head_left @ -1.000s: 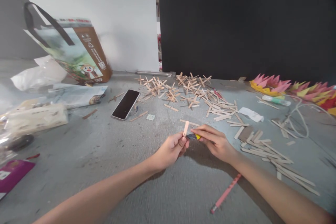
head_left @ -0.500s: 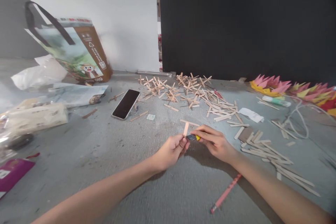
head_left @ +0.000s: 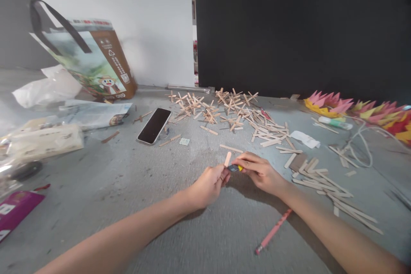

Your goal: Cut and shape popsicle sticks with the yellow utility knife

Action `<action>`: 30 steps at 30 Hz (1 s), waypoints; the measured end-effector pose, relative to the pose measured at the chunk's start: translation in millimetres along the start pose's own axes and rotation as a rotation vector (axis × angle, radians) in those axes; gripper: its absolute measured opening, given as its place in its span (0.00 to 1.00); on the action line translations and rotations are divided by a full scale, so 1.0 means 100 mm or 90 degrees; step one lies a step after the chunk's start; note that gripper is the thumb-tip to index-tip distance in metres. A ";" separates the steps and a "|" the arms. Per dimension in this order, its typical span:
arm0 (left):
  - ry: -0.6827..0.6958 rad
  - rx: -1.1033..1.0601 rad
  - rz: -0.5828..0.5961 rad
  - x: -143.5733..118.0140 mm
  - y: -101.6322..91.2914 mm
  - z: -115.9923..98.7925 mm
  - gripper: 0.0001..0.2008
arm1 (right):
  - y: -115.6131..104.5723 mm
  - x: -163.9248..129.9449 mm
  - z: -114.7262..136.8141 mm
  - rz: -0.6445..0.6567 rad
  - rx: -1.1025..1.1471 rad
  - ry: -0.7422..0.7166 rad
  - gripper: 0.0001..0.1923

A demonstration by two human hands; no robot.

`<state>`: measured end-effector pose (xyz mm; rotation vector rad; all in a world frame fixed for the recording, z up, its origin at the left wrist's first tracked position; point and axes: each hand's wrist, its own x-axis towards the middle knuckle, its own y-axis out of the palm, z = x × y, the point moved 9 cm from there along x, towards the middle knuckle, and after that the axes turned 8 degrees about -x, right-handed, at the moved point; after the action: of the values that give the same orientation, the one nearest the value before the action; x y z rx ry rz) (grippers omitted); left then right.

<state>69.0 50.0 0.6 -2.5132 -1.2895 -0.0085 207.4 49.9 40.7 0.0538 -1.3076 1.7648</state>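
My left hand is closed on a wooden craft stick, whose upper end sticks out above the fingers. In my right hand is a small yellow and black utility knife. Its dark end meets the stick close to the left fingertips; I cannot make out the blade itself. Just beyond the hands a single craft stick lies on the grey table. Below the right wrist rests a pink pencil with an eraser end.
Piles of craft sticks lie behind and right, some joined into crosses. A phone lies left of centre. A printed bag and plastic packets are at left. Paper crowns, a glue stick and a white cable are at right.
The stick in my left hand is turned slightly, with its top leaning a little more to the right. Both hands stay in nearly the same place, and the view shifts slightly.
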 end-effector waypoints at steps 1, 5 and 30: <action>0.004 0.009 0.000 0.00 0.00 -0.01 0.13 | 0.01 -0.01 -0.01 0.001 0.002 0.001 0.20; 0.013 0.026 -0.002 0.01 0.01 -0.03 0.11 | 0.03 -0.02 -0.03 0.007 0.007 0.001 0.20; -0.084 -0.245 0.001 0.03 0.01 -0.02 0.25 | 0.00 -0.01 -0.06 -0.010 0.021 0.024 0.23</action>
<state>71.8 51.4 2.3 -2.8790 -1.4562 -0.1021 210.7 54.0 37.6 0.0482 -1.2475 1.7661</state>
